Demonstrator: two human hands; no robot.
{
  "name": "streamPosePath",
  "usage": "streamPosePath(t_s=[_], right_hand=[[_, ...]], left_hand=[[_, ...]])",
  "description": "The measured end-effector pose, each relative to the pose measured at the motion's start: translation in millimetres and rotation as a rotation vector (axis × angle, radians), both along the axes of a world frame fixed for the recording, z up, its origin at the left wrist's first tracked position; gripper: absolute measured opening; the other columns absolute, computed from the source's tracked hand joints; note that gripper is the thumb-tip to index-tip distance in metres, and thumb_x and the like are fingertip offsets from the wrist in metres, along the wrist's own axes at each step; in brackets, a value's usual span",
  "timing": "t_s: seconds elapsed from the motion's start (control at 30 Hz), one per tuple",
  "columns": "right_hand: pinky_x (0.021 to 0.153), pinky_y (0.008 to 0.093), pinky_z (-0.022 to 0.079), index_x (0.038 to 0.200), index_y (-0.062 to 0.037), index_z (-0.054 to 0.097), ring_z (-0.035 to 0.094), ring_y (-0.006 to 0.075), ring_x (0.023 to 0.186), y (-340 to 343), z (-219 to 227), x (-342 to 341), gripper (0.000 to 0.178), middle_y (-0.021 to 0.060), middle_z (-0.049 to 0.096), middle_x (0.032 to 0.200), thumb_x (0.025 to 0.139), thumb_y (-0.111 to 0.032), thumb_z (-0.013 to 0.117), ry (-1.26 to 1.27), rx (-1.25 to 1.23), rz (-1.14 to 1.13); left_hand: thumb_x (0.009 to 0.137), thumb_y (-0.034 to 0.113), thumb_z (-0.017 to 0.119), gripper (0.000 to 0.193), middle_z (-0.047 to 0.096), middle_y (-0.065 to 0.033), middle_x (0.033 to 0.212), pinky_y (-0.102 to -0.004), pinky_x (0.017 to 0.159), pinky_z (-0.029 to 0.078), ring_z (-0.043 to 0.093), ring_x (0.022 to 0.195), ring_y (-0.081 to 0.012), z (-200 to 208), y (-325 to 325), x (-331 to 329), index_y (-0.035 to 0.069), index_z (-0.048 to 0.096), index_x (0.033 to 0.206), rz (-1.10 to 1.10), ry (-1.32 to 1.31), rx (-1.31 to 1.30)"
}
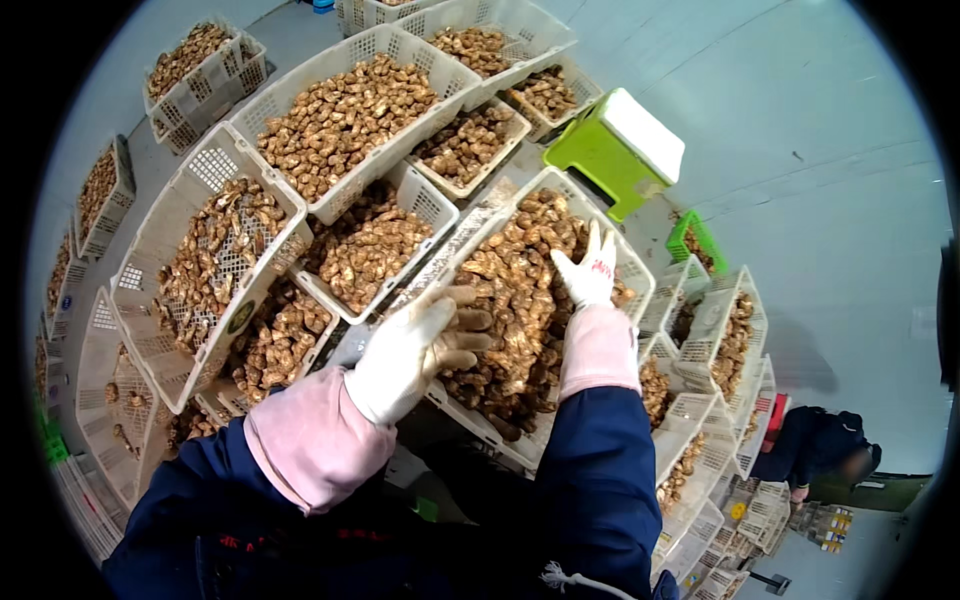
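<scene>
- While your left hand [415,350] and right hand [592,268] are over the white crate [634,264], the lumpy brown roots [512,300] sit in a big heap inside it, right in front of you.
- Your right hand is spread wide on the far right part of the heap, and I see no root in it. Your left hand is over the left side, with its fingers loose and apart — it looks empty too. I cannot tell if its fingertips touch the heap.
- To work the heap well, I think you should use soft, flat hands. Push with the pads of your fingers, so the knobs do not snap off. Move only a few at a time, and mind the rim — roots near it may spill out.
- The crate's long way runs away from you and leans right at its far end, toward the green box [598,160] with the white top. The wide lens bends the sides, so that lean may be a little off.
- The roots point every which way. They look knobby and jumbled, so the heap has no one long line.
</scene>
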State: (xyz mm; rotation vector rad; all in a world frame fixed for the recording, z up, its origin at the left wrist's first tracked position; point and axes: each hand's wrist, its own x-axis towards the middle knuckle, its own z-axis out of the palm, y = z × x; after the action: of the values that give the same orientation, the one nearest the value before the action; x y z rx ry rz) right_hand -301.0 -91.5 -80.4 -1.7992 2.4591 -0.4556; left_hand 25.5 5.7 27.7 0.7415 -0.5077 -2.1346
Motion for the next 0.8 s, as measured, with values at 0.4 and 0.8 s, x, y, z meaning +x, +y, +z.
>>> streamPosePath(t_s=[0.4,0.8], right_hand=[[0.108,0.0427,0.04,0.131,-0.0252,0.058,0.048,0.0379,0.129,75,-24,35,0.049,0.0222,0.048,0.142,0.083,-0.026,0.064,-0.203,0.108,0.213],[0.076,0.0308,0.058,0.151,0.0012,0.026,0.066,0.023,0.097,186,107,94,0.071,0.0117,0.06,0.113,0.096,-0.024,0.062,-1.434,0.157,0.035]], left_hand=[[0.101,0.025,0.05,0.042,0.061,-0.012,0.114,-0.0302,0.08,0.051,0.062,0.097,-0.02,-6,-5,-3,-0.001,0.044,0.134,-0.018,-0.048,-0.038],[0.088,0.015,0.065,0.048,0.054,-0.0184,0.135,-0.041,0.105,0.041,0.051,0.125,-0.0338,-24,17,-35,0.013,0.056,0.134,-0.427,-0.885,-1.337]])
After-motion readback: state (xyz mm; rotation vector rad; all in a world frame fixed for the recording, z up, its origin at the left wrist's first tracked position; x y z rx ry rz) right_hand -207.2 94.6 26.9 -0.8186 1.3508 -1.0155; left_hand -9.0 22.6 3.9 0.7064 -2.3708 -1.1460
